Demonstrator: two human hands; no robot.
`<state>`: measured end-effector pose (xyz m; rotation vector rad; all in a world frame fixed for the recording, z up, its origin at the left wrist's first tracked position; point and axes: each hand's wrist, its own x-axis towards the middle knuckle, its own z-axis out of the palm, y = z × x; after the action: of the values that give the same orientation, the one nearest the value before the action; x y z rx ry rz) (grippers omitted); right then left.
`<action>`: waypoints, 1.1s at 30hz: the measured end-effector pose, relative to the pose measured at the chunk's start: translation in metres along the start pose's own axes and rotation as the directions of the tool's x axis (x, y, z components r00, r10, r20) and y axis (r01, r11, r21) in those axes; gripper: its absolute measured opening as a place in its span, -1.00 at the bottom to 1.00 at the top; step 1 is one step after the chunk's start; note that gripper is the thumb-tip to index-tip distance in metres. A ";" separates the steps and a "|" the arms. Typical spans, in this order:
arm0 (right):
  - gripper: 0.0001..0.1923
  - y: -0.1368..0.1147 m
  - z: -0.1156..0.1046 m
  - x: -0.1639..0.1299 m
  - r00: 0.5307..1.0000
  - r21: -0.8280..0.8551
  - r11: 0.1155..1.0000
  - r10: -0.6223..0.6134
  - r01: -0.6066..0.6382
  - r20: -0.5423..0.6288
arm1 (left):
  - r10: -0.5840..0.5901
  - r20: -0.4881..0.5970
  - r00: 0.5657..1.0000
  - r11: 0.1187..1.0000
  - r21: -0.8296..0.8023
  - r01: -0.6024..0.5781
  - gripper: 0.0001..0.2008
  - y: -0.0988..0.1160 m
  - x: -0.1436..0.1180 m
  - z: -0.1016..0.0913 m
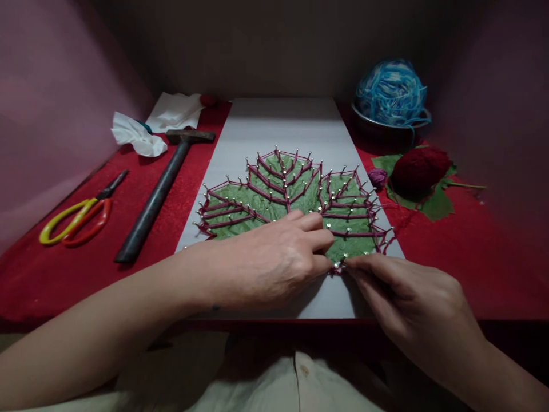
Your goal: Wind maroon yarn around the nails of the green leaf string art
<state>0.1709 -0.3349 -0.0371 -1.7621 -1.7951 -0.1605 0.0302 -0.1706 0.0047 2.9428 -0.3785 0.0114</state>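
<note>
A green leaf (304,200) lies on a white board (274,123), ringed by small upright nails with maroon yarn (349,234) wound between them along its edge and veins. My left hand (274,260) rests across the leaf's lower middle, fingers curled, its fingertips beside a cluster of nails near the lower right edge. What those fingertips hold, if anything, is hidden. From the right, my right hand (412,303) pinches at the same nails, thumb and index finger together on the yarn. Both hands' fingertips nearly meet there.
Scissors (81,217) and a hammer (156,194) lie left on the red cloth (141,286), with crumpled tissues (139,134) behind. At right are a metal bowl (360,114) holding blue yarn (392,91), a maroon yarn ball (420,171) on another leaf (440,203), and a small purple ball (378,178).
</note>
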 end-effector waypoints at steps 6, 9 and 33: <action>-0.83 -0.011 0.007 0.005 0.997 -0.237 0.971 -0.023 0.006 -0.069 | 0.005 -0.024 1.000 1.000 -0.013 -0.005 -0.80 0.000 -0.005 0.002; -0.81 -0.016 0.011 0.007 0.996 -0.270 0.963 -0.029 0.006 -0.083 | 0.000 -0.029 1.000 0.999 -0.035 -0.001 -0.79 0.000 -0.006 0.001; -0.84 -0.008 0.008 0.005 0.996 -0.187 0.981 -0.055 0.042 -0.067 | -0.039 0.044 0.998 0.999 -0.032 0.040 -0.77 -0.001 -0.004 -0.004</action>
<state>0.1615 -0.3274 -0.0383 -1.8154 -1.8220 -0.4183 0.0270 -0.1683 0.0083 2.9216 -0.3235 -0.0625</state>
